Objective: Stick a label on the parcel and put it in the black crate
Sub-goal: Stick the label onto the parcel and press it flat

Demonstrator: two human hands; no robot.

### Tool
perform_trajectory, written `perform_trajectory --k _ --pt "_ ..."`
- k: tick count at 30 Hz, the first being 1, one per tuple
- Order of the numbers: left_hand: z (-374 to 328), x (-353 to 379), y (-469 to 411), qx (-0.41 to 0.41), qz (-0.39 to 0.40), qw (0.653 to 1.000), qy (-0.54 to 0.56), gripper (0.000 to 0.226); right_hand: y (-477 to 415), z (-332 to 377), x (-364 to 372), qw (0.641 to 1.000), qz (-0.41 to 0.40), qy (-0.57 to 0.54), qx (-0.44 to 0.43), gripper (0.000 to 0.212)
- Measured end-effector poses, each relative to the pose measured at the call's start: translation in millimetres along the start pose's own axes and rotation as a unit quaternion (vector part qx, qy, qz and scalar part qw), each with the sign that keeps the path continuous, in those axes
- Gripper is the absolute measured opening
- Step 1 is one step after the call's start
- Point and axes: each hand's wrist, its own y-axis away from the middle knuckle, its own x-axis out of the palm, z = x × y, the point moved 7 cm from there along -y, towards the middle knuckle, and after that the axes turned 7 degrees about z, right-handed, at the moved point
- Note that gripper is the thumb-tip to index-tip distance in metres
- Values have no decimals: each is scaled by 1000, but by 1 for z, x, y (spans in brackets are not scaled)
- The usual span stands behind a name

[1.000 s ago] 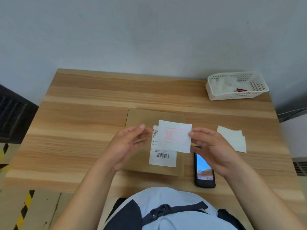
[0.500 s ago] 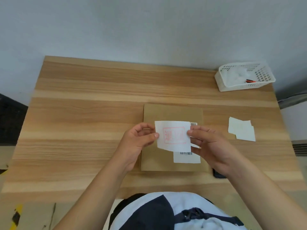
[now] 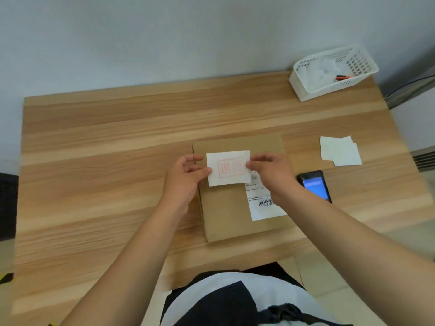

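A flat brown cardboard parcel (image 3: 226, 212) lies on the wooden table (image 3: 106, 172) in front of me. A white shipping slip with a barcode (image 3: 266, 205) is stuck on its right part. Over the parcel's upper left I hold a white label with a red stamp (image 3: 229, 168). My left hand (image 3: 186, 177) pinches the label's left edge and my right hand (image 3: 270, 172) pinches its right edge. Whether the label touches the parcel I cannot tell. A dark edge at the far left (image 3: 8, 205) may be the black crate.
A white perforated basket (image 3: 332, 74) with a red pen stands at the table's back right corner. Loose white label sheets (image 3: 340, 150) lie right of the parcel. A black phone with a lit screen (image 3: 315, 185) lies just beside my right wrist.
The camera view has shifted, so the table sits more to the right in frame. Both hands keep holding the label over the parcel, now nearer its upper left corner.
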Motion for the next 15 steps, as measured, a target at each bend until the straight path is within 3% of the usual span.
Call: perform_trajectory --k 7,10,15 --pt "-8 -9 -12 -11 -55 997 -47 30 -35 7 16 996 18 83 -10 12" --pt "-10 -12 -21 -17 -73 995 -62 27 -44 11 21 995 9 97 -11 28" --pt "-10 -12 -30 -27 -78 994 -71 30 -55 16 22 995 -4 97 -13 36"
